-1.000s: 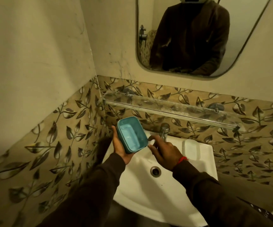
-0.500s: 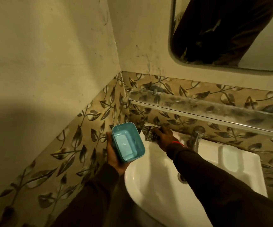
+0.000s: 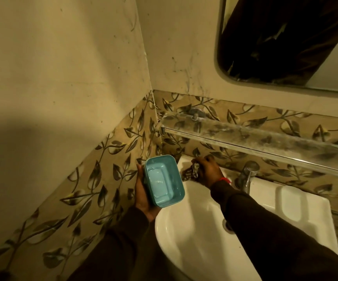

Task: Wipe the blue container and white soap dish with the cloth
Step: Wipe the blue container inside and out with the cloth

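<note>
My left hand point(image 3: 143, 193) holds the blue container point(image 3: 163, 180) from underneath, tilted with its open side facing me, left of the sink. My right hand point(image 3: 209, 172) is closed on a dark patterned cloth point(image 3: 191, 173) at the sink's back left corner, just right of the container. A white soap-dish recess point(image 3: 292, 201) sits moulded into the sink's right ledge. I see no separate soap dish.
The white sink point(image 3: 194, 246) fills the lower middle, with a chrome tap point(image 3: 248, 175) at its back and a drain point(image 3: 228, 227). A glass shelf point(image 3: 245, 134) runs along the leaf-patterned tiles above. A mirror point(image 3: 285, 41) hangs top right. The corner wall stands close on the left.
My right hand moved from the tap area to the sink's back left corner and took hold of the cloth. The view swung left. The container stayed in my left hand.
</note>
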Motion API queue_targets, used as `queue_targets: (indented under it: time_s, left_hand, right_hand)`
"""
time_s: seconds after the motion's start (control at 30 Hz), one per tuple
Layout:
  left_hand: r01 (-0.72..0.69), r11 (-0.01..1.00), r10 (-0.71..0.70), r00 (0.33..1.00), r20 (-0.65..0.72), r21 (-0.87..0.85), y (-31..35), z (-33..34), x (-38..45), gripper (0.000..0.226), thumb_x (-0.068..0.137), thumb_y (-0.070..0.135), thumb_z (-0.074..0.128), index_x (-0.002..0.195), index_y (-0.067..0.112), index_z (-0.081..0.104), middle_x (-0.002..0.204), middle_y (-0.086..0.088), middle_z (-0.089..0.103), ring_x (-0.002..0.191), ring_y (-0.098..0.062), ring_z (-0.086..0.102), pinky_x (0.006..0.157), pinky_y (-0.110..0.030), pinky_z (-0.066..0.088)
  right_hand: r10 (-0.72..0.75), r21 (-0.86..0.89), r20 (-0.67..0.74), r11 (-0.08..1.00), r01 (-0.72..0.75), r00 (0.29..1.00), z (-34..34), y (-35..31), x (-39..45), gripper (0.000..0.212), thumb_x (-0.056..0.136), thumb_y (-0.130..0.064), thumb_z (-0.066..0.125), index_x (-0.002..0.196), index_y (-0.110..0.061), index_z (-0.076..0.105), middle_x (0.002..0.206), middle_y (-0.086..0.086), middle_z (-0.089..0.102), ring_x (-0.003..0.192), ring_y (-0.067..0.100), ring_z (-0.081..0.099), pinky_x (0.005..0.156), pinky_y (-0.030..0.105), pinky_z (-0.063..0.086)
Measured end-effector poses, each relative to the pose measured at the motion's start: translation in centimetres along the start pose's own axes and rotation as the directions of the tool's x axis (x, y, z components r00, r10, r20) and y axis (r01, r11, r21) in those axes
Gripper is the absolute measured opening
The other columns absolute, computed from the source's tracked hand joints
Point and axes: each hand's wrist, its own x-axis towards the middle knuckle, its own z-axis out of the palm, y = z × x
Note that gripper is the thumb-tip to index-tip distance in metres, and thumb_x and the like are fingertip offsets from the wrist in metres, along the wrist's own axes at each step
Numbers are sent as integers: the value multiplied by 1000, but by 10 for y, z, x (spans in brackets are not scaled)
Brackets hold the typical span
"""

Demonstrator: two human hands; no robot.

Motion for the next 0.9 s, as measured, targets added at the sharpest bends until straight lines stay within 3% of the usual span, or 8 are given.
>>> queue_targets:
  time_s: [0.1, 0.2, 0.27, 0.33, 0.43, 0.57, 0.7, 0.9]
  left_hand:
    - [26, 1000, -25, 999, 44, -11, -8, 4, -7, 66, 93, 69, 36, 108, 22, 80, 101, -6, 80, 89, -25, 77, 72, -41, 63]
    - [33, 999, -33, 999, -12, -5, -20, 6, -14, 70, 92, 74, 38, 132, 25, 67, 119, -9, 75, 105, -31, 70, 87, -49, 57]
    - [72, 997, -71, 997, -13, 28, -33, 15, -22, 72, 93, 74, 35, 136, 24, 63, 117, -11, 75, 103, -33, 71, 87, -51, 56]
    - [109, 992, -110, 994, 16, 56, -49, 32, -28, 66, 94, 74, 35, 123, 28, 73, 117, -15, 76, 100, -38, 74, 80, -55, 59]
    - [193, 977, -197, 980, 33, 91, -71, 68, -34, 69, 93, 74, 38, 122, 22, 72, 128, -23, 69, 103, -43, 72, 78, -59, 60]
    - [237, 958, -260, 956, 136, 162, -99, 111, -39, 76, 82, 82, 41, 115, 23, 78, 123, -20, 72, 105, -40, 72, 79, -60, 59]
    - [283, 941, -321, 920, 226, 187, -113, 135, -45, 77, 79, 83, 48, 125, 25, 72, 130, -19, 69, 121, -42, 64, 88, -63, 55]
    - [302, 936, -344, 892, 293, 181, -119, 164, -47, 74, 87, 74, 50, 125, 15, 72, 132, -21, 67, 119, -37, 66, 85, -52, 59]
  right_hand:
    - [-88, 186, -221, 974, 130, 971, -32, -15, -33, 28, 84, -2, 56, 109, -12, 60, 106, 16, 51, 94, 29, 53, 81, 31, 43]
    - [-71, 378, -406, 895, 238, 911, -74, -37, -63, 24, 83, -11, 48, 99, -26, 57, 100, 9, 52, 88, 23, 53, 77, 35, 48]
    - [-10, 540, -446, 794, 278, 895, -103, -55, -82, 28, 81, -7, 46, 94, -30, 55, 99, 9, 54, 89, 25, 56, 75, 38, 52]
    - [-8, 626, -382, 734, 265, 924, -125, -69, -97, 29, 82, -2, 46, 94, -26, 57, 101, 14, 59, 92, 30, 60, 73, 46, 55]
    - [-120, 416, -213, 887, 201, 970, -134, -81, -115, 22, 80, 1, 56, 93, -16, 61, 98, 7, 61, 93, 24, 59, 79, 49, 53]
    - [-103, 100, -128, 988, 116, 986, -133, -72, -136, 25, 83, -7, 59, 108, -11, 61, 115, 14, 57, 108, 28, 54, 94, 35, 44]
    - [-132, 31, -60, 991, 134, 990, -152, -61, -151, 37, 84, -17, 64, 119, -14, 53, 124, 13, 52, 113, 26, 50, 95, 26, 38]
    - [-284, 84, 65, 957, 279, 957, -185, -57, -178, 30, 85, -14, 66, 111, -8, 52, 111, 13, 63, 101, 25, 59, 90, 37, 50]
